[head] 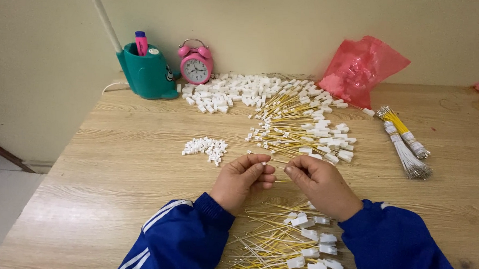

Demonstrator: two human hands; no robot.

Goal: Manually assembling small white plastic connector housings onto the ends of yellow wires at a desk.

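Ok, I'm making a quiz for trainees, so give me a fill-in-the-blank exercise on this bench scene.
1. The alarm clock by the wall is ____ in colour.
2. The left hand pinches a small ____ connector piece at its fingertips.
3. The plastic bag at the back of the table is ____.
4. Both sleeves are ____ with white stripes.

Missing words: pink; white; red; blue

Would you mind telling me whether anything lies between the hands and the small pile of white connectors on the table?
Nothing visible does: bare table separates the left hand from the small white connector pile.
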